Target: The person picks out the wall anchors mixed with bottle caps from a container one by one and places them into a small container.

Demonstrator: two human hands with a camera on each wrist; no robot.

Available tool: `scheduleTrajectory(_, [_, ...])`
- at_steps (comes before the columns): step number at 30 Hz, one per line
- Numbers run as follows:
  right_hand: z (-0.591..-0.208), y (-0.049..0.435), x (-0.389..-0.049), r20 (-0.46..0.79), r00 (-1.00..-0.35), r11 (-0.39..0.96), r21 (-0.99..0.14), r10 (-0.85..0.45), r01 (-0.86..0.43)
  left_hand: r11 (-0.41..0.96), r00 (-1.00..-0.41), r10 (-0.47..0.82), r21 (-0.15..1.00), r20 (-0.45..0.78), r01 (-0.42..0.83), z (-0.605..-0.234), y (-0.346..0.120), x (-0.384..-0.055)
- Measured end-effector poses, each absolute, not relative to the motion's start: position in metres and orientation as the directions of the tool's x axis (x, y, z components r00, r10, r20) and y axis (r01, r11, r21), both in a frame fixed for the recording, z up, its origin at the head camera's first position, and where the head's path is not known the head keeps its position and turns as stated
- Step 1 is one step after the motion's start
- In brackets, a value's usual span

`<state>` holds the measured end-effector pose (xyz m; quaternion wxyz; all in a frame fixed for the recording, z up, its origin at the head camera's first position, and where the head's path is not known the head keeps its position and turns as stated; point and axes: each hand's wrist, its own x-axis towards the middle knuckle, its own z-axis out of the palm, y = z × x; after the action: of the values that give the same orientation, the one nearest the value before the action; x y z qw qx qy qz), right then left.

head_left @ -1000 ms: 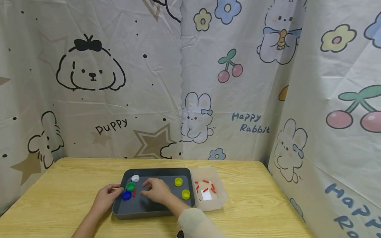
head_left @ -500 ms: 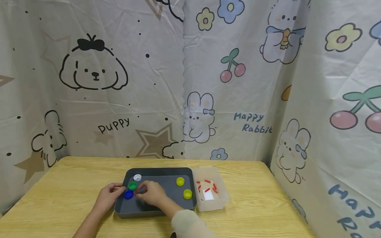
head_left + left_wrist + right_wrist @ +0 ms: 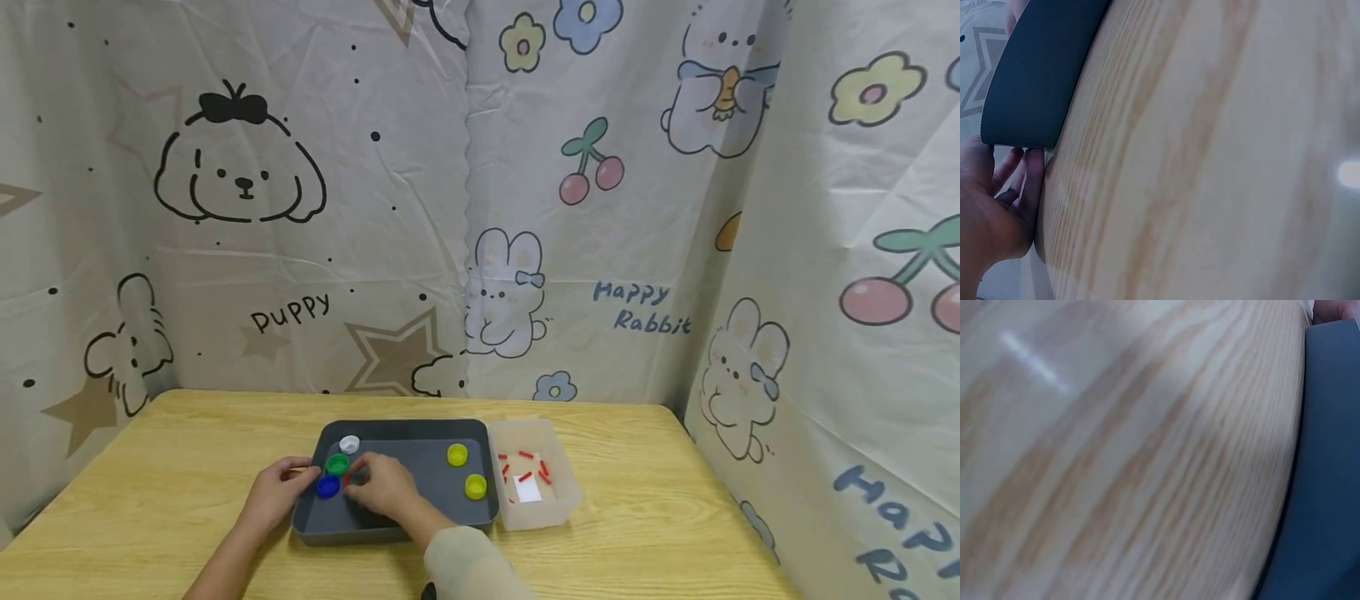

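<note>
My left hand point(image 3: 273, 492) grips the left end of a dark grey tray point(image 3: 408, 521); in the left wrist view, its thumb is at the rim and its fingers point(image 3: 1034, 172) lie against the end wall. Inside the tray, my right hand point(image 3: 388, 487) pinches a small red stick point(image 3: 347, 481) between thumb and forefinger, close beside a blue cap point(image 3: 327, 487) and a green cap point(image 3: 337, 464). Part of the stick is hidden by the fingers. A white cap point(image 3: 349, 444) lies behind these. In the right wrist view, the tray wall and only a bit of a hand show at the edge.
Two yellow caps point(image 3: 457, 454) lie in the tray's right half. Against its right side stands a translucent box point(image 3: 566, 492) with several red sticks point(image 3: 544, 468) and a white paper piece point(image 3: 527, 489). The wooden table point(image 3: 637, 533) is backed by printed curtains.
My right hand has moved left to the red stick beside the blue and green caps and taken hold of it. The left hand stays at the tray's left end.
</note>
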<state>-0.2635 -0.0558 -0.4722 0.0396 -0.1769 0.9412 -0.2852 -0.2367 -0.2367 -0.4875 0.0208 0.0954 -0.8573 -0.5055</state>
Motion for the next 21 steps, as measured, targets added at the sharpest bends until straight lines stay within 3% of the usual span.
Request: scheduleTrajectory(21, [-0.4679, -0.0618, -0.2618, 0.001, -0.938, 0.839, -0.448, -0.346, -0.31, 0.465, -0.981, -0.183, 0.873, -0.065, -0.145, -0.4876, -0.2358, -0.2356])
